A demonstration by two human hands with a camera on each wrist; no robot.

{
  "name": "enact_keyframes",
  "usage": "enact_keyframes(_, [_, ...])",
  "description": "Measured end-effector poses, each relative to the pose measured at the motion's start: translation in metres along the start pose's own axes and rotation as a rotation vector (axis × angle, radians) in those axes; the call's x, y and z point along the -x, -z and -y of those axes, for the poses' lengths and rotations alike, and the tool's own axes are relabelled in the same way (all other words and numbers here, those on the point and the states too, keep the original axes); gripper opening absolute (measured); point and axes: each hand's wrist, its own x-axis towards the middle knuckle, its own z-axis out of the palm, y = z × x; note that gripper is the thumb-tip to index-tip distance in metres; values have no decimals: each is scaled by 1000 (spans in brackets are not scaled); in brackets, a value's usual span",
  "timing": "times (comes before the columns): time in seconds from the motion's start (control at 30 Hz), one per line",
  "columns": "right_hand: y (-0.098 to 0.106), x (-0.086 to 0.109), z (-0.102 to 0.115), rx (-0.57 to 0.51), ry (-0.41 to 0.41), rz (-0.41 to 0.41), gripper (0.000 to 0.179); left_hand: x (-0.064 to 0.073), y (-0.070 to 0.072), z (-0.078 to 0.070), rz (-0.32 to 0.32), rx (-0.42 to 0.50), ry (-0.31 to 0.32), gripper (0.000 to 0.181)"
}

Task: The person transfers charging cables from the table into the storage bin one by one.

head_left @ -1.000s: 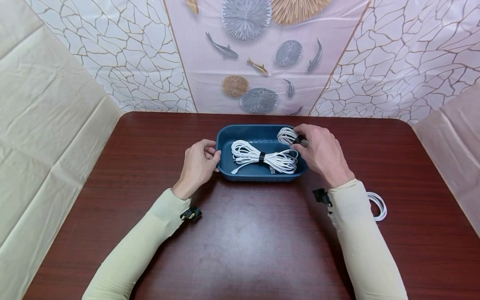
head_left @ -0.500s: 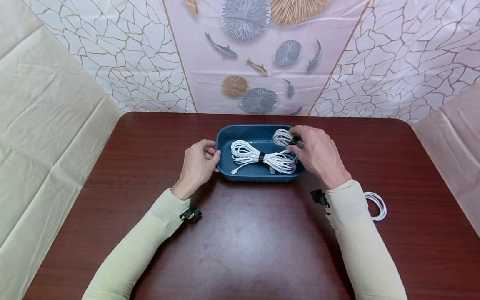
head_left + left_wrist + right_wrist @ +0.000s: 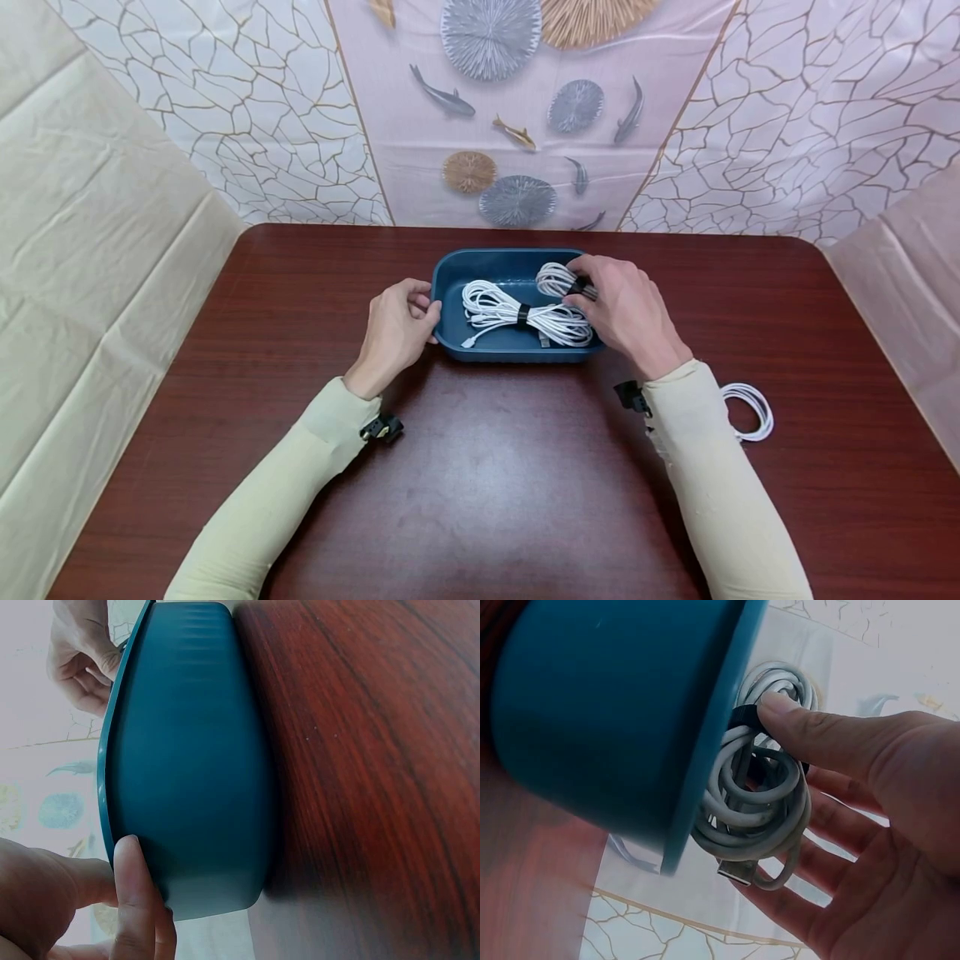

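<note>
A blue plastic bin [image 3: 491, 355] stands toward the back of the table. Inside it lies a long white cable bundle [image 3: 495, 307], tied at its middle with a black strap. At the bin's left end my left hand [image 3: 396, 332] pinches the rim; in the left wrist view a finger [image 3: 132, 874] lies against the outer wall. My right hand [image 3: 628, 310] holds a smaller coiled cable [image 3: 553, 280] over the bin's right end. Seen from the right wrist, the thumb [image 3: 810, 727] presses near this coil's black strap, fingers behind, and a USB plug [image 3: 735, 871] hangs below.
A loose white cable coil [image 3: 759, 408] lies on the brown table [image 3: 480, 483] beside my right forearm. Behind the table's far edge hangs a patterned cloth [image 3: 517, 125], with plain beige cloth [image 3: 97, 208] at the left side.
My right hand has moved left and slightly nearer with the coiled cable, bringing it further over the bin. More of the coil on the table shows. The left hand has stayed still.
</note>
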Motion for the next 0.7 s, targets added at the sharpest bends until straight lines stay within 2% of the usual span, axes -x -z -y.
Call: enact_keyframes(0.7, [-6, 0, 9, 13, 6, 43, 43, 0, -1, 1, -5, -23, -2, 33])
